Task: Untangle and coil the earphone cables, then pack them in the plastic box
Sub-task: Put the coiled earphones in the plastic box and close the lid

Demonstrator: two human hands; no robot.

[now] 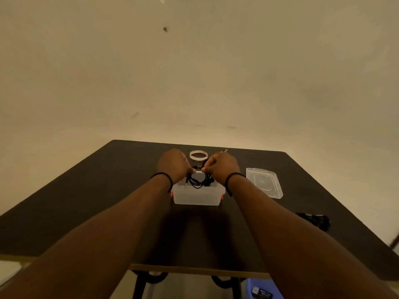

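Note:
A coiled black earphone cable [197, 182] hangs over the open clear plastic box [197, 197], its plug dangling at the left. My left hand [174, 165] and my right hand [222, 167] meet just above the coil, fingers curled. Between their fingertips they pinch a short pale strip, probably tape, stretched across the top of the coil. The box has red clips at its sides. Its clear lid [265, 182] lies flat to the right. Another black earphone bundle [315, 220] lies near the table's right edge.
A roll of clear tape [198, 155] sits behind the hands on the dark table [108, 190]. A plain wall stands beyond the far edge. Below the near edge are black table legs and a blue container [262, 291] on the floor.

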